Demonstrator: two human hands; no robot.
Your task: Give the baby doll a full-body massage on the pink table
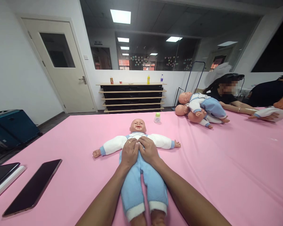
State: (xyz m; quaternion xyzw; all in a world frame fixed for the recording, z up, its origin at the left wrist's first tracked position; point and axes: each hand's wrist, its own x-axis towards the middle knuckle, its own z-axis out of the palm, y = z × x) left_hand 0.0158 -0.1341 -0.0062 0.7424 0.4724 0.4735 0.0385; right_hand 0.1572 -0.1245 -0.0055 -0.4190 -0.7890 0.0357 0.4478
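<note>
A baby doll (138, 126) in a white top and light blue trousers lies on its back on the pink table cover (214, 163), arms spread, feet toward me. My left hand (129, 153) and my right hand (149, 150) rest side by side, palms down, on the doll's chest and belly, fingers pointing at its head. Neither hand grips anything that I can see; the fingertips meet at the doll's collar.
A black phone (33, 187) and a second dark device (3, 176) lie at the left. A small bottle (157, 117) stands behind the doll's head. Two stacked dolls (198, 108) lie at the right, where two other people sit. Shelves, a door and a blue case stand beyond.
</note>
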